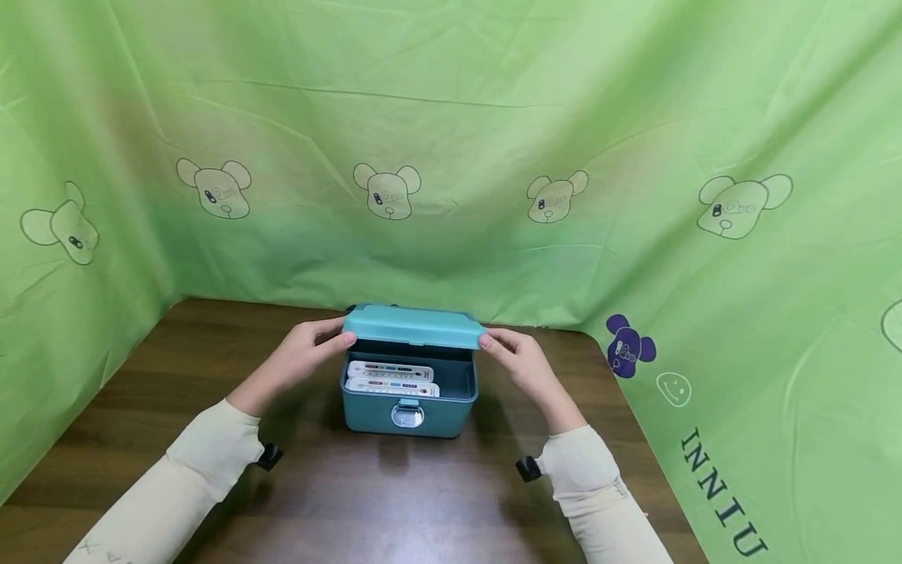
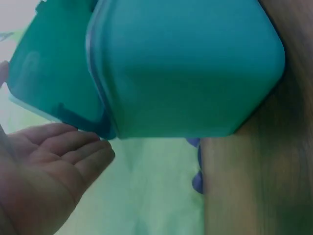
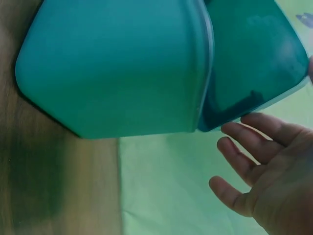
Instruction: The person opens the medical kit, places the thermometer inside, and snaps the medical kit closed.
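A teal plastic storage box (image 1: 402, 417) stands on the wooden table, its hinged lid (image 1: 416, 325) raised partway. At the lid's left end my left hand (image 1: 310, 348) holds it, thumb at the front corner and fingers toward the back. My right hand (image 1: 520, 362) holds the right end the same way. Both wrist views show the fingers (image 2: 73, 147) (image 3: 254, 139) fairly straight along the lid's rear edge. Inside, on the left, lie two white, flat thermometer-like strips (image 1: 392, 388) with printed scales. A latch (image 1: 408, 415) is on the box's front.
The brown wooden table (image 1: 395, 501) extends in front of the box and to both sides. Green cloth (image 1: 451, 251) printed with bear heads hangs close behind the box and along the left and right sides.
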Motion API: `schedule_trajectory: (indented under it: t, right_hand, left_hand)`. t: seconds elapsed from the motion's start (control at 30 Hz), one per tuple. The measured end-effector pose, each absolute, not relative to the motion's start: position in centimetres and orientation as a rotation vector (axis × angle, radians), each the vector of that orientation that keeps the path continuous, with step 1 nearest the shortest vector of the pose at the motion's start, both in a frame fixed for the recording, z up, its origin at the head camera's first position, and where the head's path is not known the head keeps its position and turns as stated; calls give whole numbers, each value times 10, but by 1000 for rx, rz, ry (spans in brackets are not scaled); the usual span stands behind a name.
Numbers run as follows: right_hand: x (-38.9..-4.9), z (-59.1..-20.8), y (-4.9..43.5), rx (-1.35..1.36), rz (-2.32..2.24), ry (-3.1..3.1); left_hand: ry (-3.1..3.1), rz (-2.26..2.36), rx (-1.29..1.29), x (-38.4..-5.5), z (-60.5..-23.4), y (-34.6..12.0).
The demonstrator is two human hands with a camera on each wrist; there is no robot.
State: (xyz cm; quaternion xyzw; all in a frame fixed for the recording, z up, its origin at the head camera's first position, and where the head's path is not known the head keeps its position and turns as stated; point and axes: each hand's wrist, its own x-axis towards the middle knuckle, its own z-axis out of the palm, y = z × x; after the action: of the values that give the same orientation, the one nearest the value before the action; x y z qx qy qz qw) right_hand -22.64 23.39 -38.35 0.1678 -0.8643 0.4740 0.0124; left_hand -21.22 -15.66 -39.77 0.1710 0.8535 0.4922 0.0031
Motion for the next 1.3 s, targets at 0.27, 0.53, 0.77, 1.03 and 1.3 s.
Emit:
schedule_trajectory:
  t: [0.27, 0.53, 0.77, 1.03, 1.3]
  right_hand:
    - [-204, -375, 226, 445, 1477, -2725]
    - [-190, -378, 215, 317, 1426, -2740]
    - [-182, -379, 207, 273, 1416, -2670]
    - [-187, -389, 199, 282, 1393, -2663]
    - [-202, -403, 195, 235, 1480, -2609]
  left_hand:
    - [2725, 1516, 299, -193, -382, -145]
    - [2766, 1563, 167, -179, -382, -133]
    - [2727, 1777, 179, -174, -392, -126]
    - [2711, 1887, 222, -179, -409, -124]
    - [2689, 1959, 245, -194, -424, -124]
